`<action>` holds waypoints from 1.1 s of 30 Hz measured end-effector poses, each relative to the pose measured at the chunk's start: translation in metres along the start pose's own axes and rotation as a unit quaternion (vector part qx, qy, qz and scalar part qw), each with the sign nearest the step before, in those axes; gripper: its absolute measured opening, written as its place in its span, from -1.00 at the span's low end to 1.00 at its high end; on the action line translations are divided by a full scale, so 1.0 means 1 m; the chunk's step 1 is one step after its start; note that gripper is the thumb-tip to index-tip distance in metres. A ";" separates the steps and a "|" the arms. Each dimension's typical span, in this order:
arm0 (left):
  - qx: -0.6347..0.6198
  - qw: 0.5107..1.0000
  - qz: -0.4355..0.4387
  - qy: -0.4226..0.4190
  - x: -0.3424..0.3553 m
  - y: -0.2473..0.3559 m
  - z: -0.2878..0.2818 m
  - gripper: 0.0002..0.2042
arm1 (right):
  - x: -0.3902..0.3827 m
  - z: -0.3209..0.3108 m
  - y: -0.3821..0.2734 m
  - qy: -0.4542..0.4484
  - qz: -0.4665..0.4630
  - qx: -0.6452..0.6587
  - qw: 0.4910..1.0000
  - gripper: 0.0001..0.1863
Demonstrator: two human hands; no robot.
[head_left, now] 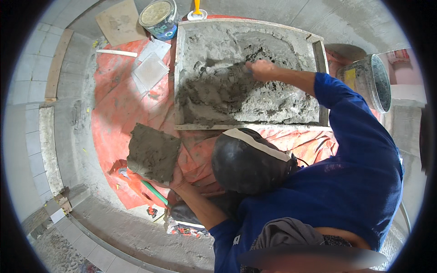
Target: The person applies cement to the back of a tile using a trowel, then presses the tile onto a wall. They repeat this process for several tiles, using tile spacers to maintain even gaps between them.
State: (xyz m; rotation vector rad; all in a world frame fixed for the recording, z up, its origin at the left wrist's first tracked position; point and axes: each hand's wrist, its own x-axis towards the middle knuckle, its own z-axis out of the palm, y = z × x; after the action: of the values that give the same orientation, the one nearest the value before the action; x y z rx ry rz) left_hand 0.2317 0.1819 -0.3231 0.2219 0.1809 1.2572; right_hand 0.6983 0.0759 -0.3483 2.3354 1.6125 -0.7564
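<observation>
Holding a squarish slab [154, 153] out left — grey, rough with mortar, ragged at the edges.
Got the left hand [178, 179] reaching low and forward, gripping near the slab's lower-right corner; can't see finger spread. Holding it just beyond that hand, above the red sheet [111, 86]. Got the right hand [263, 70] over the mortar trough [250, 126] — curled, can't tell on what.
</observation>
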 end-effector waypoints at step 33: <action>0.014 0.999 -0.049 0.019 -0.005 0.000 0.022 -0.35 | -0.021 0.041 -0.036 0.016 0.090 0.136 0.986 -0.55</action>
State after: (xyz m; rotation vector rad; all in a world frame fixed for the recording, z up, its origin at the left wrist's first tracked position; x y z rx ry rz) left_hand 0.2357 0.1756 -0.3020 0.2108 0.2394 1.1620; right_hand 0.6477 0.0546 -0.3685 2.6496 1.3591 -0.9559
